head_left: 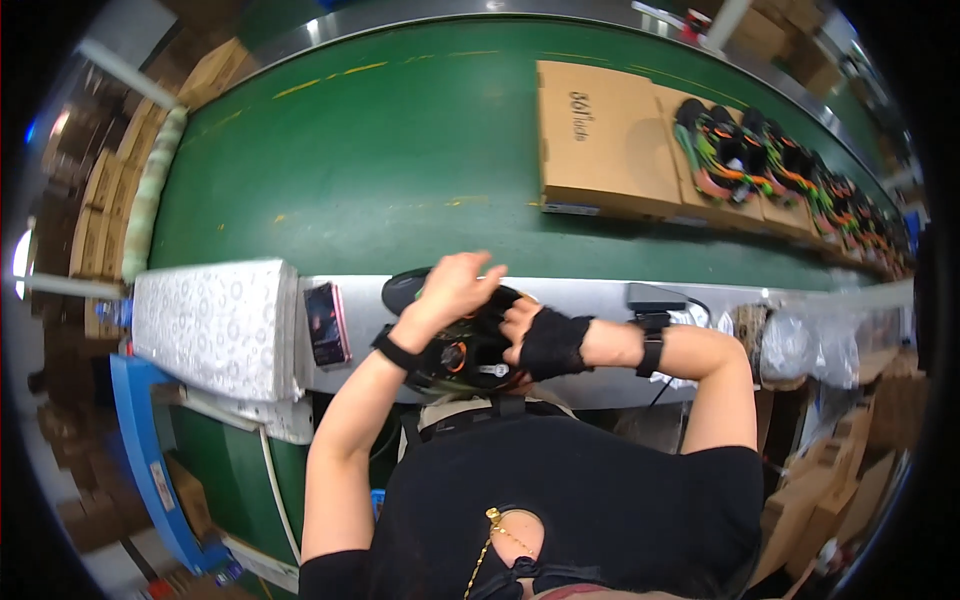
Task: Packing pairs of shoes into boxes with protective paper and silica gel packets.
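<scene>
Black shirt (pixel 600 490), worn by the person; gold chain necklace (pixel 493 514) at the neckline.

Left hand (pixel 460 288): bare, black band at the wrist; over the far part of the dark shoe, fingers slightly spread. Whether it grips cannot be told.

Right hand (pixel 550 342): black fingerless covering, strap on the forearm; fingers bent toward the shoe's right side. Its grip also cannot be told. The two hands are near each other but apart.

Dark shoe (pixel 455 357), orange detail: between the hands, in front of the torso, over the grey metal ledge (pixel 590 290); partly hidden.

Phone-like object (pixel 325 322): on the ledge, left of the shoe. Patterned paper stack (pixel 220 325): farther left. Black device (pixel 655 296), with cable: on the ledge, beyond the right forearm. Clear plastic bags (pixel 795 345): far right.

Green belt surface (pixel 380 160): beyond the ledge. Brown carton (pixel 600 130): upon it, at right. Multicoloured shoes (pixel 720 150): in a row on cartons, right of it.
</scene>
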A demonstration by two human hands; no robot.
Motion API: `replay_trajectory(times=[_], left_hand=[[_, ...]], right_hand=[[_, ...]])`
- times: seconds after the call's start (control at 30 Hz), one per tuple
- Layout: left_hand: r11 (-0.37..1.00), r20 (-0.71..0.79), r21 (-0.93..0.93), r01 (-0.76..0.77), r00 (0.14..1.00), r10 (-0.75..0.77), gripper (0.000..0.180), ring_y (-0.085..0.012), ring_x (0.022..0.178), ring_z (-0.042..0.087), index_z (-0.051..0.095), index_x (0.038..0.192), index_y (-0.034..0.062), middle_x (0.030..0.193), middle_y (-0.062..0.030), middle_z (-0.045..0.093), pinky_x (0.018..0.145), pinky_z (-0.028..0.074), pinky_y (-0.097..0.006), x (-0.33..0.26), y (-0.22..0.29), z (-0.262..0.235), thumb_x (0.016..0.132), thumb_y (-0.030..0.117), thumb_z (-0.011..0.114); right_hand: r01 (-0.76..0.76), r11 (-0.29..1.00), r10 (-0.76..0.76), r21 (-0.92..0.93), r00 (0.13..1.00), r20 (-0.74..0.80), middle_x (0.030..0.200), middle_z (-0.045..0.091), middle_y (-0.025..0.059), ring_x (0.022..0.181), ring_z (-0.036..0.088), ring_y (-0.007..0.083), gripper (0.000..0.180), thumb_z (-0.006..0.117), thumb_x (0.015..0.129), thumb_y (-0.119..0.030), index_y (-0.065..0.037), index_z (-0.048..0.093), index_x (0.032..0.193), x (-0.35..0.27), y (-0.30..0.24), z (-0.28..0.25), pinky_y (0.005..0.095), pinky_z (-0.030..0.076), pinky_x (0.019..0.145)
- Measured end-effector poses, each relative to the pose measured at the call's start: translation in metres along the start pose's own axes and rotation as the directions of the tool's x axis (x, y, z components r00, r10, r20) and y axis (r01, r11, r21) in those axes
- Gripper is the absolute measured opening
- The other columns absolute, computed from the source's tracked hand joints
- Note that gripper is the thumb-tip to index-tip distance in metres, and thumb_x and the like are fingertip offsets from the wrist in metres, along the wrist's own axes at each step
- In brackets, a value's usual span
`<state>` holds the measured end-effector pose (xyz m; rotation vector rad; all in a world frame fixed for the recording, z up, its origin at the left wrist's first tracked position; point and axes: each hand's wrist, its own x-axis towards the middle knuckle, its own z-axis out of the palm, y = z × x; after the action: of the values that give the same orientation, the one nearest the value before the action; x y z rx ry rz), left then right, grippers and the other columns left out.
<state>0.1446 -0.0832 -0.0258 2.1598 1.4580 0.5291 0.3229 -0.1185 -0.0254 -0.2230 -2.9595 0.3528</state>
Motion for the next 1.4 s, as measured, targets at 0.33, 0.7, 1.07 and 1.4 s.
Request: replay_trajectory(times=[0.33, 0.7, 1.07, 1.4], left_hand=[[0.979, 0.044, -0.064, 0.193, 0.981, -0.190, 0.039, -0.0348, 0.066, 0.058, 0.056, 0.092, 0.0014, 0.062, -0.0177, 0.058, 0.063, 0.045, -0.042, -0.006, 0.006, 0.021, 0.074, 0.036, 0.056], [0.983, -0.232, 0.125, -0.137, 0.959, 0.163, 0.053, -0.0369, 0.122, 0.027, 0.052, 0.116, 0.0084, 0.128, -0.0207, 0.035, 0.096, 0.022, -0.054, 0.012, 0.016, 0.004, 0.082, 0.049, 0.046], [0.981, 0.039, 0.171, -0.089, 0.996, 0.083, 0.036, -0.0283, 0.090, 0.054, 0.059, 0.084, 0.0005, 0.087, -0.0166, 0.060, 0.090, 0.033, -0.037, -0.010, -0.067, -0.004, 0.078, 0.036, 0.057], [0.954, -0.599, -0.277, 0.112, 0.757, -0.262, 0.014, -0.0261, 0.071, 0.059, 0.058, 0.091, 0.0003, 0.078, -0.0139, 0.059, 0.063, 0.047, -0.032, -0.142, -0.153, -0.079, 0.081, 0.009, 0.053]], right_hand=[[-0.871, 0.303, 0.801, -0.387, 0.453, -0.392, 0.134, 0.029, 0.0135, 0.124, 0.028, 0.0301, 0.074, 0.064, 0.063, -0.015, -0.015, 0.031, 0.129, -0.076, 0.187, 0.023, 0.0627, 0.024, 0.089], [-0.249, 0.637, 0.756, 0.729, 0.019, -0.654, 0.117, 0.049, 0.0102, 0.103, 0.049, 0.0194, 0.050, 0.064, 0.070, -0.003, -0.003, 0.044, 0.116, -0.041, 0.048, -0.039, 0.0325, 0.039, 0.086], [-0.767, -0.064, 0.812, 0.638, -0.411, -0.414, 0.098, 0.060, 0.0153, 0.086, 0.056, 0.0241, 0.033, 0.051, 0.084, -0.032, -0.001, 0.056, 0.096, -0.194, -0.031, 0.083, 0.0349, 0.043, 0.076], [-0.932, -0.279, 0.825, 0.231, -0.356, -0.438, 0.090, 0.056, 0.0201, 0.086, 0.052, 0.0343, 0.028, 0.050, 0.082, -0.020, 0.003, 0.053, 0.098, -0.193, -0.067, 0.169, 0.0395, 0.040, 0.078]])
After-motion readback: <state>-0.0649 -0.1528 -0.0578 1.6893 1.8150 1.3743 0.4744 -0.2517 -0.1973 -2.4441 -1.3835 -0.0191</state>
